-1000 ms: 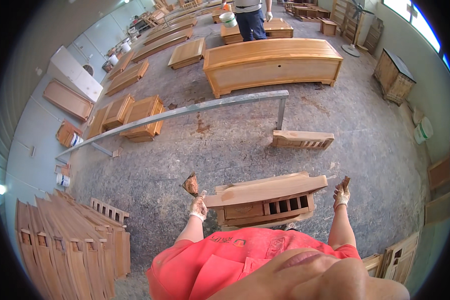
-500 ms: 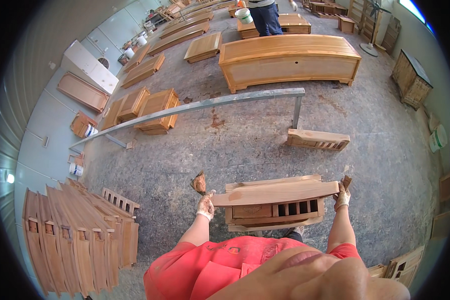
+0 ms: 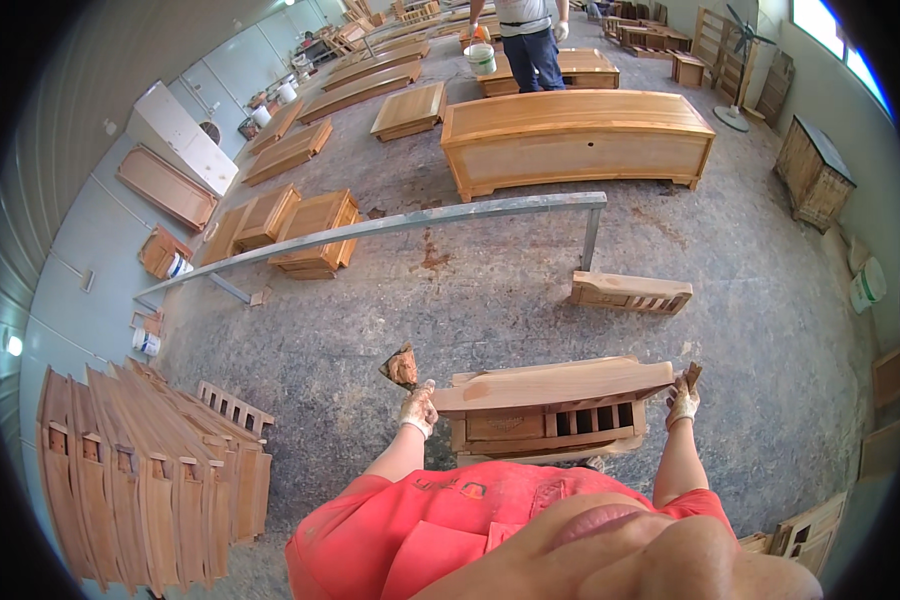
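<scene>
My left hand (image 3: 418, 405), coated with pale brown residue, grips the left end of a wooden board (image 3: 555, 383) and also holds a triangular scraper (image 3: 402, 367) loaded with brown paste. My right hand (image 3: 683, 398), similarly smeared, is at the board's right end with a small paste-covered tool (image 3: 693, 373) in its fingers. Both wrists show white glove cuffs. Directly beneath the board is a wooden furniture piece (image 3: 498, 427) with a carved panel and a row of dark slotted openings, low in front of my body.
Stacked boards (image 3: 140, 470) lean at lower left. A metal rail (image 3: 410, 215) crosses ahead, near a slatted wooden piece (image 3: 625, 290). Beyond are a long chest (image 3: 575, 140) and a co-worker (image 3: 530, 50) beside a white bucket (image 3: 480, 62). A pedestal fan (image 3: 735, 110) stands right.
My view has shifted, moving the room rightward in the picture. My right hand has come in against the board's end. The co-worker's other hand now shows near the bucket.
</scene>
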A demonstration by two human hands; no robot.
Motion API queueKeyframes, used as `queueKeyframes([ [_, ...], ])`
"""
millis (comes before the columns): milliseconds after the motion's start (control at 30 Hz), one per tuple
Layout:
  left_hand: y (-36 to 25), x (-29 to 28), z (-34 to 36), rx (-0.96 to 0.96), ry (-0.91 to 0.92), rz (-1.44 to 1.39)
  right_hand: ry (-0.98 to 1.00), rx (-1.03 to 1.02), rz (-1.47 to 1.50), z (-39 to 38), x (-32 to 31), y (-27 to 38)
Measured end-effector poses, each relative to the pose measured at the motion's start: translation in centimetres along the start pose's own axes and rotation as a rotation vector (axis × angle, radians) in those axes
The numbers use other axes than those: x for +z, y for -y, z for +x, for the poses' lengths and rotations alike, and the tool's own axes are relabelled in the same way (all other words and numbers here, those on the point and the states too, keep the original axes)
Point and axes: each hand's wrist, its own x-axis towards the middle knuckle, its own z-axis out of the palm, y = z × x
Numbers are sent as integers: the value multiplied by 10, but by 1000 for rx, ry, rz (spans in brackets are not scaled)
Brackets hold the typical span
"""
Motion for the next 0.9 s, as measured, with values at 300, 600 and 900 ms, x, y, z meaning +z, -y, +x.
queueKeyframes([
  [300, 2, 24, 1, 105, 252, -49, -3, 103, 140, -40, -49, -26],
  [600, -5, 31, -2, -62, -214, 57, 12, 175, 131, -70, -53, -24],
  [900, -5, 37, -6, -101, -360, 116, 70, 200, 98, -72, -44, -23],
])
